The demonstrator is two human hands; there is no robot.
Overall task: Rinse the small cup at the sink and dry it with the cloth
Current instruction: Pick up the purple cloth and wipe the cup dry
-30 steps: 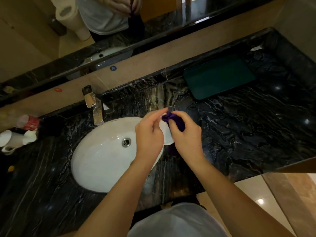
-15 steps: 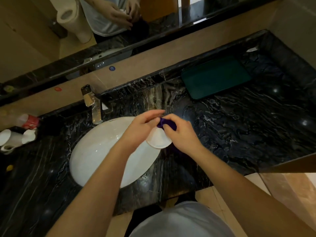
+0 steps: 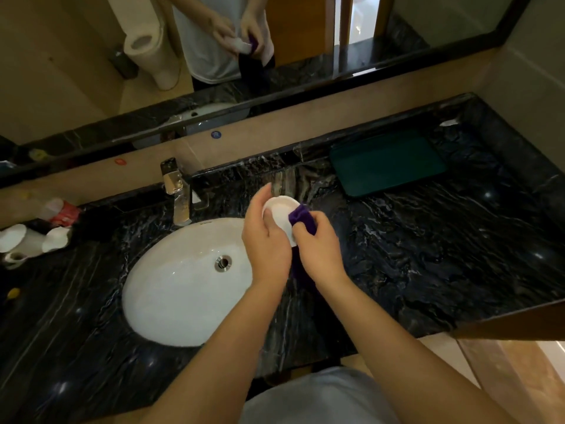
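Drying is the step in hand, by my judgement: the tap (image 3: 177, 191) shows no visible stream, and the cup (image 3: 282, 214) is held in the air over the desk (image 3: 428, 255), just right of the sink (image 3: 183, 286), well clear of the basin. Left hand (image 3: 266, 240) holds the cup, fingers curled round its far side and the thumb lying against the near wall; this grip is closed on the cup. Right hand (image 3: 318, 249) pinches the purple cloth (image 3: 302, 220), bunched at the fingertips and pressed against the cup's right rim, with the loose remainder hanging down between the wrists. The cup's open mouth tilts toward the camera and to the right; whether the inside is already dry cannot be told. Also noted: a dark green tray (image 3: 388, 163) at the back right of the desk, and white cups (image 3: 18, 240) at the far left, all well apart from the work. The mirror (image 3: 275, 56) above repeats both hands at the cup. Next move, as I assess it, calls for turning the cup within the left hand while the cloth is worked round the rim and into the interior, keeping a firm hold, since a wet cup over stone may slip.
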